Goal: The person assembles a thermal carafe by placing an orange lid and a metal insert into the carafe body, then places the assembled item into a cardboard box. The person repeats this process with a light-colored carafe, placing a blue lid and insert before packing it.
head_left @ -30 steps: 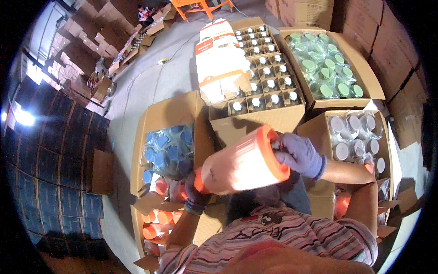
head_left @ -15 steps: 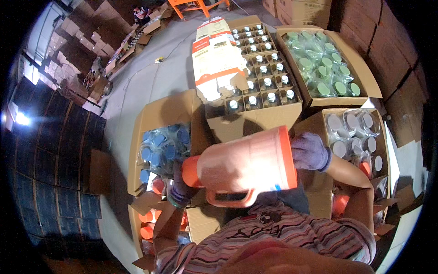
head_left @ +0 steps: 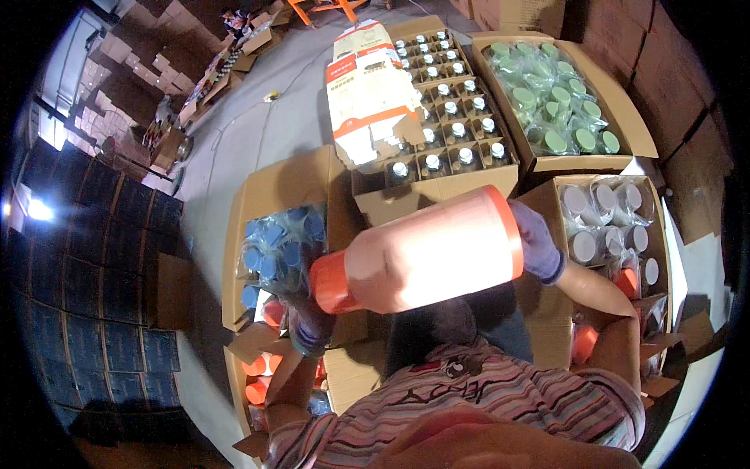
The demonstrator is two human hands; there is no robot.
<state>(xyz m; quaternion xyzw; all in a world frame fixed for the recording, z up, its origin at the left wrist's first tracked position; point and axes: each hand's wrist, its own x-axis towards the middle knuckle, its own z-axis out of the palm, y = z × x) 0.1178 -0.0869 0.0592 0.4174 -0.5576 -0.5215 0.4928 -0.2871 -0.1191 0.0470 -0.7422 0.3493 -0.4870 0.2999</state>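
Observation:
I hold a large pale pink plastic jug sideways in front of my chest, between both hands. Its narrow orange end points left, and its wide orange rim is on the right, tilted up. The jug's handle is out of sight. My left hand, in a dark glove, is closed at the narrow end, with its fingers mostly behind the jug. On the right, my right hand in a purple glove grips the wide end, and its fingertips are hidden by the jug.
Ahead stands a divided carton of white-capped bottles, with printed flattened card on it. Green-lidded bottles fill a carton behind right. Blue-lidded bottles are at left, grey-lidded ones at right. Dark stacked boxes line the far left.
The jug has turned about its length, so the handle that faced me no longer shows. Its wide end has risen with my right hand, which moved slightly up and right.

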